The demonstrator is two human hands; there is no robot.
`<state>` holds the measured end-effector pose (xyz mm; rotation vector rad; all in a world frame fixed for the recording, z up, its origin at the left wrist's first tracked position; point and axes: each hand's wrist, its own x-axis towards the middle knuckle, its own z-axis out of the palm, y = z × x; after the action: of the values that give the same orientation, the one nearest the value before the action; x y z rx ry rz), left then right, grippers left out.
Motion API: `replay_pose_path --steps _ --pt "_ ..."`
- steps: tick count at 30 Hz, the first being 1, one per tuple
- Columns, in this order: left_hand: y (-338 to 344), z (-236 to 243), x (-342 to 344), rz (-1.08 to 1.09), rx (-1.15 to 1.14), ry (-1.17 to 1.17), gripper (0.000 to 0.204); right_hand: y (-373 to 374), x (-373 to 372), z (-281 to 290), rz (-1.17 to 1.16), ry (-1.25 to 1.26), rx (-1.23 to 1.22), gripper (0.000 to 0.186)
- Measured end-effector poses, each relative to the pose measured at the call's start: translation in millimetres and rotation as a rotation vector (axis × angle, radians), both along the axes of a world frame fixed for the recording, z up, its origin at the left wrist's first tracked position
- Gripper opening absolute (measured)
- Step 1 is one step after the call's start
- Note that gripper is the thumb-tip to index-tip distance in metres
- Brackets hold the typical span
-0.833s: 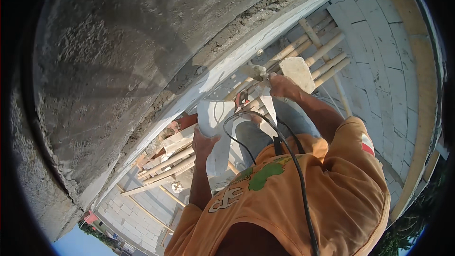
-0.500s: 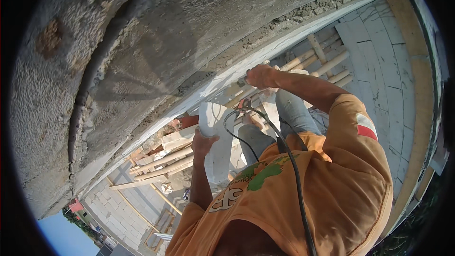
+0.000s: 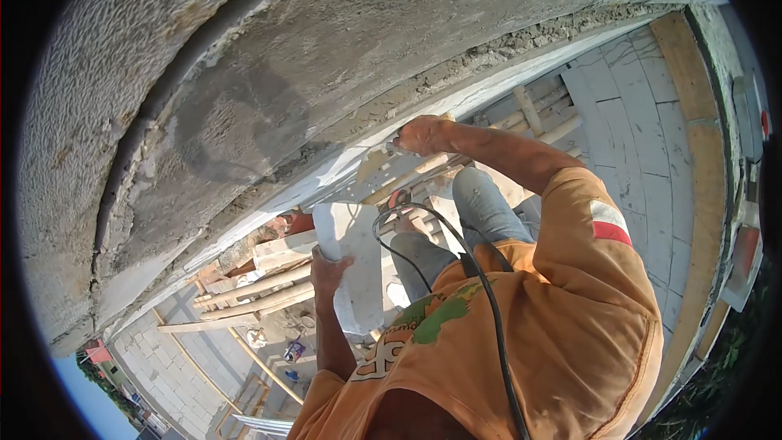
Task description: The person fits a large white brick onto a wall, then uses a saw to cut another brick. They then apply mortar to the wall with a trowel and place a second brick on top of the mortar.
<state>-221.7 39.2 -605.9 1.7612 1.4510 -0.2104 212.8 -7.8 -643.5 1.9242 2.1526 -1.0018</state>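
My left hand [image 3: 330, 275] grips the edge of a pale, flat slab-like board [image 3: 350, 265], its thumb lying over the near face. The board is tilted upright in front of my body, just below the wall's lower edge. Further right, my right hand [image 3: 423, 136] is closed against the white lower edge of the rough grey plastered wall [image 3: 350, 73]. A small grey tip shows at its fingers, but I cannot make out what it holds. A thin beige triangular shape [image 3: 372, 165] lies just below that hand, partly hidden.
Bamboo poles and planks [image 3: 261, 289] of a scaffold lie beneath me. A black cable [image 3: 497, 334] hangs down over my orange shirt. Light block walls [image 3: 627, 122] stand at the right, edged by a timber board [image 3: 707, 187]. Far below at the left is a block surface [image 3: 175, 358].
The view has shifted, so the wall and scaffold sit further left and lower. My right hand has moved slightly left along the wall edge. My left hand keeps the board.
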Motion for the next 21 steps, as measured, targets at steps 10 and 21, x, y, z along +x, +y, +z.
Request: replay_pose_path --steps 10,21 --pt "-64.0 -22.9 -68.4 0.346 0.150 -0.021 0.088 17.6 -17.3 69.7 0.238 -0.116 -0.115 0.038" --pt "-169.1 -65.7 -132.6 0.893 0.071 0.105 0.093 17.8 -71.7 -37.5 0.367 -0.255 -0.252 0.045"
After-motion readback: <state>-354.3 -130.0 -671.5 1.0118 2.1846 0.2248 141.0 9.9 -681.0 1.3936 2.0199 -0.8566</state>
